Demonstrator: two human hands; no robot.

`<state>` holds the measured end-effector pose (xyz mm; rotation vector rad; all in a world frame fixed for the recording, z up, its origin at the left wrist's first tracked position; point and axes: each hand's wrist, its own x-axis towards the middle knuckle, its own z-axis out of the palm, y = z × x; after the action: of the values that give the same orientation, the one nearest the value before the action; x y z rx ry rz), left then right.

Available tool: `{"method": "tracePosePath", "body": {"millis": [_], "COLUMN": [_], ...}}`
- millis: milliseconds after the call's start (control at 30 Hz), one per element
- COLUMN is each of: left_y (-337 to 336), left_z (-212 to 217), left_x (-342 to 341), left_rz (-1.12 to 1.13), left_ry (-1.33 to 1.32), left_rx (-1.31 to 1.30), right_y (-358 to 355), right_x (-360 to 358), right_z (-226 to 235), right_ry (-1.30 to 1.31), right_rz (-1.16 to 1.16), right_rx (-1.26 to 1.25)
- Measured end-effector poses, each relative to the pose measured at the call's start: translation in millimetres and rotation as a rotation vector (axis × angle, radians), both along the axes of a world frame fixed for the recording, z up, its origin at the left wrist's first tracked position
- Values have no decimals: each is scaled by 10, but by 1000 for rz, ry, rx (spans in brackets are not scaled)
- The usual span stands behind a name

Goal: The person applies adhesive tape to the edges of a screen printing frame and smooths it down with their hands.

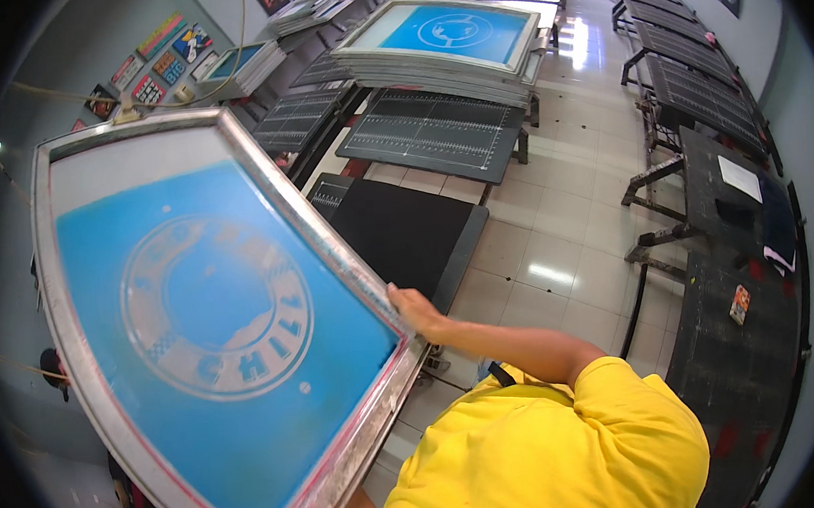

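Note:
A large screen printing frame point(223, 187) with a metal rim fills the left side of the view, held up and tilted. Its mesh is coated blue, with a pale round design in the middle. My right hand point(417, 314) grips the right edge of this frame, fingers wrapped round the rim. Of my left arm only a bit of forearm shows below the frame's lower edge; the left hand is hidden behind it. Just beyond my right hand lies a black printing board point(401, 231) with dark cloth over it.
A stack of similar screens point(440, 49) rests on the boards ahead. More marked boards point(432, 134) run in rows on both sides of the tiled aisle point(553, 187). At right, a dark table point(740, 353) carries a small box point(739, 304) and white paper point(740, 179).

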<state>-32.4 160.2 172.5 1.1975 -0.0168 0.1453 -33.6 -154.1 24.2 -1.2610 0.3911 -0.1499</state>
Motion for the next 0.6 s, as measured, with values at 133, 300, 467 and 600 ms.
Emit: {"method": "tracePosePath", "body": {"millis": [133,300,467,600], "left_y": [-60,-295,-480,-863], "left_z": [32,-56,-679,-985], "left_x": [-72,-42,83,80], "left_rz": [81,102,24,38], "left_ry": [41,167,367,406], "left_rx": [12,13,129,374], "right_y": [-618,-1393,-2120,-2626], "right_x": [76,132,152,69], "right_z": [-183,-454,-774,-944], "right_ry": [-6,42,133,192], "right_rz": [-85,-150,-184,-103], "right_rx": [-123,-238,-362,-419]}}
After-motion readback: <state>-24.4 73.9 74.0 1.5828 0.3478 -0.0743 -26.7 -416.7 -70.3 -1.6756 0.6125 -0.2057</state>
